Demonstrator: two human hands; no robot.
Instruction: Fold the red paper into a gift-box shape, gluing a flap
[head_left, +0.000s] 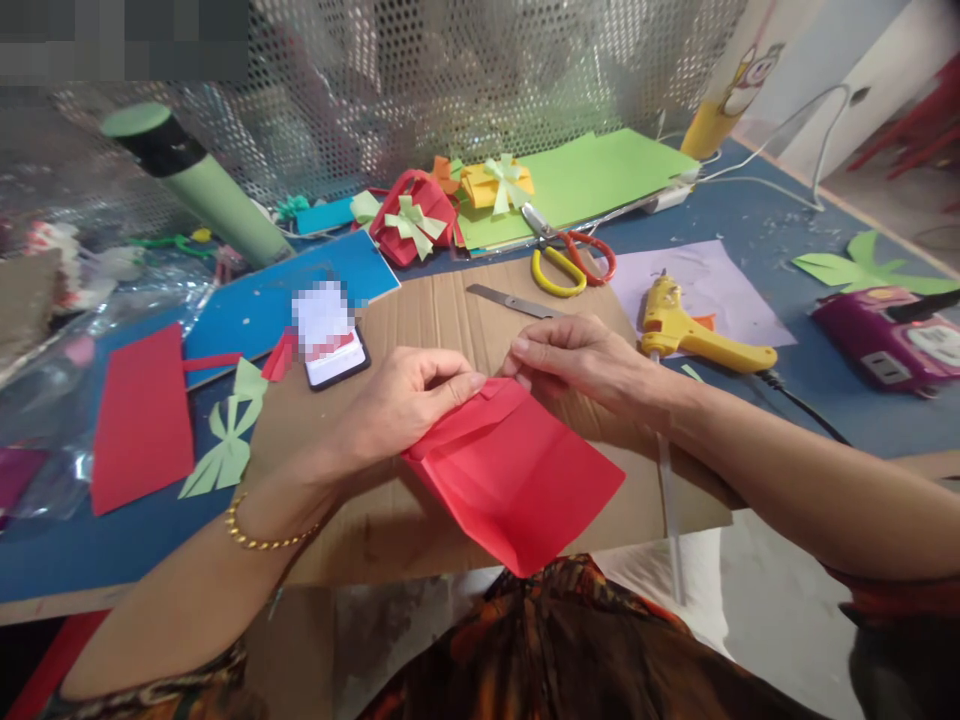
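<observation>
A folded piece of red paper (517, 470), shaped like a flat pocket, hangs tilted over the near edge of a cardboard sheet (442, 310). My left hand (420, 395) grips its upper left edge, thumb on top and the other fingers partly hidden. At its upper right corner, my right hand (562, 360) has thumb and fingertips pinched together against the edge. Just beyond that hand lies a metal blade (510, 300). A yellow glue gun (686, 330) rests to the right on lilac paper (720, 280), its clear glue stick (670, 510) passing below my right forearm.
Scissors (562, 265) lie behind the blade. A red paper bag with a green bow (416, 220) and green sheets (600, 180) are at the back. Left are a phone (337, 365), green paper bow (229, 440), red paper piece (146, 420) and bottle (217, 200); right, a purple power socket (885, 340).
</observation>
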